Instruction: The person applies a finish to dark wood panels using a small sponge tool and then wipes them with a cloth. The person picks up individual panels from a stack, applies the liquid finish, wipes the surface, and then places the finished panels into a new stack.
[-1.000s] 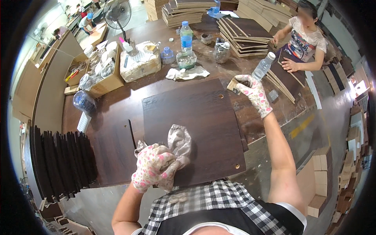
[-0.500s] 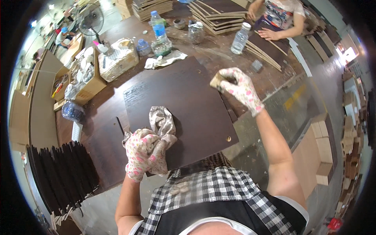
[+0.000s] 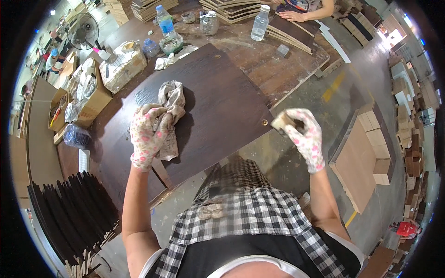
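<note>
On the board (image 3: 222,104), the rag (image 3: 172,98) has shifted inward

A brown counter (image 3: 296,76) fills the middle, its surface scuffed and worn toward the far right and catching a pale sheen on the left. A tall beige partition (image 3: 41,125) borders its left side. Grey floor (image 3: 308,113), smooth and lightly reflective, spreads to the right, crossed by a faded yellow marking (image 3: 333,87). On it, at right, lies a shallow wooden frame (image 3: 357,169) with pale inner faces. Stacked boards (image 3: 410,134) line the far right side, curving with the lens. A standing fan (image 3: 83,30) rises at far left, near pale board piles (image 3: 119,11). Strong white light enters through a bright opening (image 3: 395,39) at far right.
</note>
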The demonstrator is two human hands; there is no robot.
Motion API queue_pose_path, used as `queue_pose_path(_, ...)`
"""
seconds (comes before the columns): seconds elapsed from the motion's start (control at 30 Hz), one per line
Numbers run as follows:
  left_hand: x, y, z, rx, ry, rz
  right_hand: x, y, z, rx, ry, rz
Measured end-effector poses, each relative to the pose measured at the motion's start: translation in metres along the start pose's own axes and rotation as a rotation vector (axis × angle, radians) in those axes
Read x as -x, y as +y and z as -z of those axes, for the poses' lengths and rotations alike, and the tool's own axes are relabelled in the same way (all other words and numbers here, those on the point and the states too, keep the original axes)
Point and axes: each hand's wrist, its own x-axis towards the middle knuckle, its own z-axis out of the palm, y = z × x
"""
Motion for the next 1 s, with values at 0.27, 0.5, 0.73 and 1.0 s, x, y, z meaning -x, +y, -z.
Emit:
queue_pose_path(0.27, -0.001, 0.017, -0.015, -0.116, 0.084, -0.028, 0.04, -0.032, -0.061, 0.245, 0.337, 0.126)
queue_pose_path(0.5, 0.0, 0.011, -0.021, -0.187, 0.035, 0.012, 0.084, -0.108, -0.161, -0.015, -0.202, 0.597)
queue_pose_path(0.73, 0.003, 0.009, -0.02, -0.16, 0.06, 0.01, 0.057, -0.066, -0.104, 0.19, 0.105, 0.34)
queue_pose_path(1.0, -0.001, 0.01, -0.021, -0.147, 0.076, 0.002, 0.036, -0.047, -0.071, 0.312, 0.184, 0.363)
